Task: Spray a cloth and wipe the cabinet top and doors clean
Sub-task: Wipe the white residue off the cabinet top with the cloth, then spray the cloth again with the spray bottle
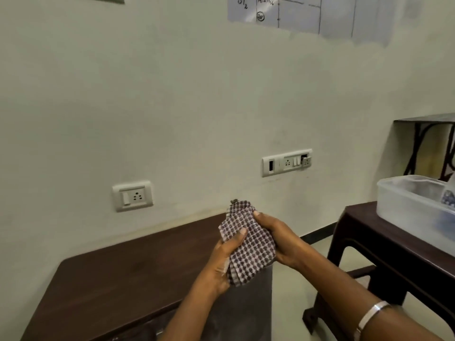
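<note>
A folded brown-and-white checked cloth is held up in front of me, over the right end of the dark brown cabinet top. My left hand grips its lower left side with the thumb pressed on the front. My right hand grips its right side, thumb on the upper edge. The cabinet's right side panel shows below the cloth. No spray bottle is in view.
A dark stool or small table stands at the right with a clear plastic box on it. Wall sockets and a switch panel are on the pale wall behind. Pale floor lies between the cabinet and the stool.
</note>
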The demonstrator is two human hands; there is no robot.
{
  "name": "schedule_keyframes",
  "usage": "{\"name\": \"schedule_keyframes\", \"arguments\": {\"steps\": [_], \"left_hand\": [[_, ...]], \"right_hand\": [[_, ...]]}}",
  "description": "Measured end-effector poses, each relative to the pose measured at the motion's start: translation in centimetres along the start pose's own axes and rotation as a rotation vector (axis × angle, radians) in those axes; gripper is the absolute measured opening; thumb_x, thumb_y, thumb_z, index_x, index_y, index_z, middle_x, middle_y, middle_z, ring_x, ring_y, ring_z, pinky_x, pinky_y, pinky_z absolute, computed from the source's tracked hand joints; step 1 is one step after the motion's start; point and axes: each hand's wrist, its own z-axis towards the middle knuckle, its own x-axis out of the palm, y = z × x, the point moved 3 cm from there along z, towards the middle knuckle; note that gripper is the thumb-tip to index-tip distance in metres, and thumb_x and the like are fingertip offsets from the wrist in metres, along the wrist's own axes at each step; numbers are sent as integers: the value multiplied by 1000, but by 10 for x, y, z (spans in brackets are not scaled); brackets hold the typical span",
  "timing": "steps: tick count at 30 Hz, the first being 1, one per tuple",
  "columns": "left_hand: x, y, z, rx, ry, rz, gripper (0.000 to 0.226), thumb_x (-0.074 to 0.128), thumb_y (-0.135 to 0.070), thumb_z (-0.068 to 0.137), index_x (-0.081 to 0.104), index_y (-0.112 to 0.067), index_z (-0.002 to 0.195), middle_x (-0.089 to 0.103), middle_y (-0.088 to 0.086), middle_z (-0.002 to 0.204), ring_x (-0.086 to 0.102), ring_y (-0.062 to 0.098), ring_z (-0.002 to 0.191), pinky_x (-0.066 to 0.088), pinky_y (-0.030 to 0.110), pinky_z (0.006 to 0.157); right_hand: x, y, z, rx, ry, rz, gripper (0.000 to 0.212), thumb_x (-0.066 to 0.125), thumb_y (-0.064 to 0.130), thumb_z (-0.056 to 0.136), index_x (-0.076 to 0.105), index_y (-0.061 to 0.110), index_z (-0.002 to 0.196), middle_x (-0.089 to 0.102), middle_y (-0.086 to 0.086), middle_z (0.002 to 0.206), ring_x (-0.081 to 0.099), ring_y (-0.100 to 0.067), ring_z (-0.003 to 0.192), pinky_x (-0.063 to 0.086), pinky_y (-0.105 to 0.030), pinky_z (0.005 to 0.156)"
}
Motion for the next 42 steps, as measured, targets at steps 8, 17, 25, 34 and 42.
{"name": "schedule_keyframes", "arguments": {"steps": [8,17,25,34,42], "left_hand": [[46,16,19,36,-60,39,48,71,-14,79,57,-3,123,67,26,115,65,44,104,54,56,87],[113,23,36,184,-102,258,28,75,-15,80,64,-20,105,75,8,94,74,28,82,59,39,66],[231,26,45,347,-16,401,22,73,-22,84,59,-36,94,69,-4,100,69,19,88,59,35,71],[326,32,68,431,19,533,42,72,-21,83,58,-16,122,67,4,113,65,24,100,54,45,92],[353,37,95,449,28,565,43,72,-19,83,57,-16,123,67,6,112,66,23,97,55,43,90]], "right_hand": [[-32,42,-33,-143,-199,-339,36,52,37,96,62,10,117,71,-10,110,68,-24,102,53,-40,93],[-68,111,-96,-556,-606,-991,34,48,30,99,55,17,130,57,4,125,54,-4,104,42,-10,77],[-111,196,-200,-760,-923,-1148,26,50,17,96,62,15,119,63,2,115,57,-4,92,44,-16,78],[-175,232,-279,-654,-1201,-1062,21,49,16,96,61,11,113,63,-7,109,61,-15,92,54,-34,84],[-214,240,-261,-490,-1276,-1037,48,59,31,92,47,9,132,55,-9,126,55,-19,110,48,-34,92]]}}
